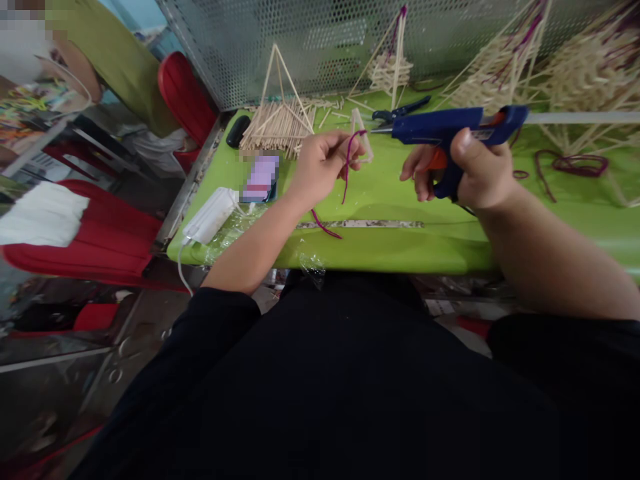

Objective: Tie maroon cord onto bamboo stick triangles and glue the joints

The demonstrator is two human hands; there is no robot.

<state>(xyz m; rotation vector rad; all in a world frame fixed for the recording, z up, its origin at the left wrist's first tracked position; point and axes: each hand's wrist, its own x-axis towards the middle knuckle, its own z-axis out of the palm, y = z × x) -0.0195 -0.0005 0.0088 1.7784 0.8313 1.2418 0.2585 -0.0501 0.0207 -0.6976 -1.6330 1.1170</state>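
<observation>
My left hand pinches a small triangular frame of pale sticks together with a purple cord. One end of the cord hangs down below the fingers. In my right hand is a blue hot glue gun with an orange trigger; a long translucent glue stick runs out of its back. The nozzle points left and lies close to the stick frame and cord; whether it touches them I cannot tell. Some right-hand fingers are stretched forward, off the orange trigger.
On the green table are a stick bundle, blue-handled pliers, a phone and a white power strip. Several stick structures stand along the back by a perforated metal panel. Red chairs and another person are at left.
</observation>
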